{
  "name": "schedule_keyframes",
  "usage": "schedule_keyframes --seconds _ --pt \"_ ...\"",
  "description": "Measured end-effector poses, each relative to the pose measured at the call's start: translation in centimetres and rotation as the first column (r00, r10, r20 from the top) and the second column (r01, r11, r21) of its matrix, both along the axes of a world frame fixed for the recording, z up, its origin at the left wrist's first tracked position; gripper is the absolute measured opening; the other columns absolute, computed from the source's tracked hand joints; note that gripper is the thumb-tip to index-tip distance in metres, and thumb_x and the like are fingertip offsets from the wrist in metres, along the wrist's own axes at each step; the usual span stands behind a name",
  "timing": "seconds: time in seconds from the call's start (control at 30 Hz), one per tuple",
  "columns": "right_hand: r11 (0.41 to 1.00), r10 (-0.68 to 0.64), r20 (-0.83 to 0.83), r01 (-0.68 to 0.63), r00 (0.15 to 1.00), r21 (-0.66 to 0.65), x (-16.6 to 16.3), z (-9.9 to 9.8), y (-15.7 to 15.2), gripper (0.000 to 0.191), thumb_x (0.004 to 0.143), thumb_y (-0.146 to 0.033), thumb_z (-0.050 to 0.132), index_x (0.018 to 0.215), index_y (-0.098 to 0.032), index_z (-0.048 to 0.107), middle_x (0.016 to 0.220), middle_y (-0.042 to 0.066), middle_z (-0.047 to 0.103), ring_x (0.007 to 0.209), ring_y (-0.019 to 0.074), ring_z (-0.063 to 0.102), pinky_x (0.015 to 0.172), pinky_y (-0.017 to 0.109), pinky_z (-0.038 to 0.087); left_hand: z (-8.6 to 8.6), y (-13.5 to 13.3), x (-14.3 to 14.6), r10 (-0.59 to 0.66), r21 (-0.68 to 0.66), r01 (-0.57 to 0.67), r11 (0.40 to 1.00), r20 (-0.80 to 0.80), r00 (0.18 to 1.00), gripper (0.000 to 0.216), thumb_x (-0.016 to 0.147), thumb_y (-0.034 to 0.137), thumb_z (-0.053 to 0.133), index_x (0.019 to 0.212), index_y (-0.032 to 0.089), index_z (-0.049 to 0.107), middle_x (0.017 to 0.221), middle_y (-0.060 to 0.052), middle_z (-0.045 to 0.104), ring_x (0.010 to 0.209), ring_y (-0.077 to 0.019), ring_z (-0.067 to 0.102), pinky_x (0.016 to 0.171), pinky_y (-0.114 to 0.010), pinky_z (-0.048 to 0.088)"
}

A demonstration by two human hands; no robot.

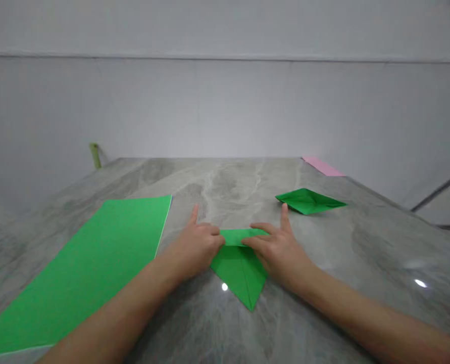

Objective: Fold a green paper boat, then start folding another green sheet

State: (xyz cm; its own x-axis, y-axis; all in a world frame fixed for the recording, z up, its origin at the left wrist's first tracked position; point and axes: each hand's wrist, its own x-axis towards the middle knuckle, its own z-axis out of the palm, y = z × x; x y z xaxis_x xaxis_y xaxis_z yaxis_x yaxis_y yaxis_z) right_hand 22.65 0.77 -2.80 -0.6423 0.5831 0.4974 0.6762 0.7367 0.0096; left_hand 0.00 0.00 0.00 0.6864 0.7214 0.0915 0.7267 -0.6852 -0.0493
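- Nearest us, a green paper sheet [103,268] lies flat along the left side of the stone-patterned tabletop [225,187], running from the near left corner towards mid-table, a white line showing at its right-hand border; we cannot tell whether it is one sheet or a stack.
- At the near centre, we see the part-folded green paper [242,275] flat on the tabletop, its point aimed at the near edge, a crease running up from that tip.
- The left hand [200,247] grips the left end of the band across the paper's far side, fingers drawn in narrow, one finger raised clear.
- The right hand [276,250] has its fingertips close together on the band's right end, another finger lifted; we cannot tell whether that one touches anything.
- By our reading, the work is partway along: the paper has been creased and its far band turned over, while the near point is not folded up and the flat sheet awaits any fold.
- Farther off, towards the right edge, we find a folded green paper piece [306,201], long and pointed, apparently finished with for now.
- At the far right corner lies pink paper [323,167], unfolded as far as we can see.
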Motion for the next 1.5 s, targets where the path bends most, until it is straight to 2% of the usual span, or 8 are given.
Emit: schedule_keyframes --seconds 0.2,0.47,0.63,0.73,0.87,1.07,1.27,1.5 --pt "1.000 -0.006 -0.023 0.007 1.000 0.010 -0.2 -0.3 -0.4 0.019 0.091 -0.011 0.055 0.095 -0.022 0.071 0.083 0.001 0.076 0.099 0.0234 0.068 0.111 0.069 -0.009 -0.1 0.4 0.0 -0.019 -0.020 0.020 1.000 0.032 0.999 0.023 0.091 0.009 0.048 0.087 0.018 0.070 0.083 -0.003 0.068 0.084 -0.0205 0.067 0.109 -0.073 0.012" --pt "1.000 0.018 -0.037 -0.018 0.999 -0.021 0.2 -0.6 0.3 0.024 0.089 -0.009 0.055 0.095 -0.023 0.072 0.086 0.000 0.077 0.101 0.0249 0.068 0.111 0.069 -0.011 0.7 -0.7 0.2 -0.109 -0.234 0.165 0.958 0.233 0.966 0.026 0.084 0.023 0.059 0.107 0.019 0.070 0.096 -0.007 0.069 0.093 -0.0237 0.067 0.111 -0.062 0.027" --pt "0.998 0.022 -0.026 -0.023 0.999 -0.065 0.8 -0.4 0.7 0.028 0.087 -0.005 0.054 0.097 -0.023 0.073 0.081 0.000 0.077 0.109 0.0288 0.065 0.109 0.070 -0.012 1.0 -0.9 -0.1 -0.193 -0.345 0.316 0.884 0.347 0.918 0.060 0.075 0.028 0.065 0.132 0.014 0.055 0.135 -0.014 0.057 0.124 -0.0312 0.054 0.110 -0.051 0.037" --pt "0.994 0.029 -0.020 -0.031 0.999 -0.105 1.1 -0.1 0.8 0.031 0.085 -0.003 0.053 0.096 -0.024 0.073 0.083 -0.001 0.077 0.113 0.0301 0.063 0.108 0.070 -0.014 1.0 -0.7 -0.1 -0.223 -0.419 0.348 0.838 0.319 0.921 0.078 0.074 0.032 0.069 0.144 0.017 0.041 0.150 -0.014 0.044 0.136 -0.0326 0.043 0.115 -0.056 0.027" --pt "0.986 0.058 0.001 -0.057 0.998 -0.156 1.5 0.4 0.8 0.033 0.085 -0.002 0.051 0.094 -0.024 0.073 0.087 -0.002 0.078 0.119 0.0313 0.059 0.108 0.069 -0.016 0.7 -0.8 0.1 -0.215 -0.452 0.312 0.836 0.253 0.943 0.089 0.074 0.035 0.070 0.150 0.018 0.029 0.156 -0.014 0.032 0.142 -0.0328 0.033 0.117 -0.060 0.017" --pt "0.976 0.076 0.024 -0.070 0.997 -0.206 1.9 0.8 0.8 0.039 0.079 0.000 0.051 0.103 -0.022 0.072 0.099 0.000 0.077 0.126 0.0339 0.053 0.108 0.069 -0.016 0.2 -0.7 0.2 -0.233 -0.454 0.333 0.826 0.262 0.937 0.093 0.075 0.045 0.070 0.152 0.018 0.026 0.156 -0.013 0.030 0.143 -0.0351 0.030 0.117 -0.061 0.012" --pt "0.955 0.111 0.060 -0.090 0.992 -0.281 2.5 1.0 0.2 0.039 0.084 -0.006 0.050 0.113 -0.024 0.069 0.117 0.003 0.072 0.134 0.0329 0.045 0.108 0.069 -0.016 0.4 -0.8 0.2 -0.227 -0.474 0.334 0.815 0.269 0.936 0.097 0.078 0.059 0.066 0.154 0.020 0.020 0.157 -0.013 0.027 0.144 -0.0372 0.024 0.117 -0.063 0.007" --pt "0.924 0.149 0.156 -0.081 0.976 -0.374 3.1 1.3 -1.0 0.064 0.076 -0.009 0.053 0.139 -0.015 0.050 0.142 0.014 0.053 0.139 0.0355 0.036 0.108 0.070 -0.014 0.1 -1.1 0.3 -0.218 -0.492 0.313 0.812 0.242 0.945 0.109 0.071 0.070 0.065 0.155 0.020 0.014 0.159 -0.013 0.020 0.145 -0.0388 0.016 0.117 -0.062 0.003"
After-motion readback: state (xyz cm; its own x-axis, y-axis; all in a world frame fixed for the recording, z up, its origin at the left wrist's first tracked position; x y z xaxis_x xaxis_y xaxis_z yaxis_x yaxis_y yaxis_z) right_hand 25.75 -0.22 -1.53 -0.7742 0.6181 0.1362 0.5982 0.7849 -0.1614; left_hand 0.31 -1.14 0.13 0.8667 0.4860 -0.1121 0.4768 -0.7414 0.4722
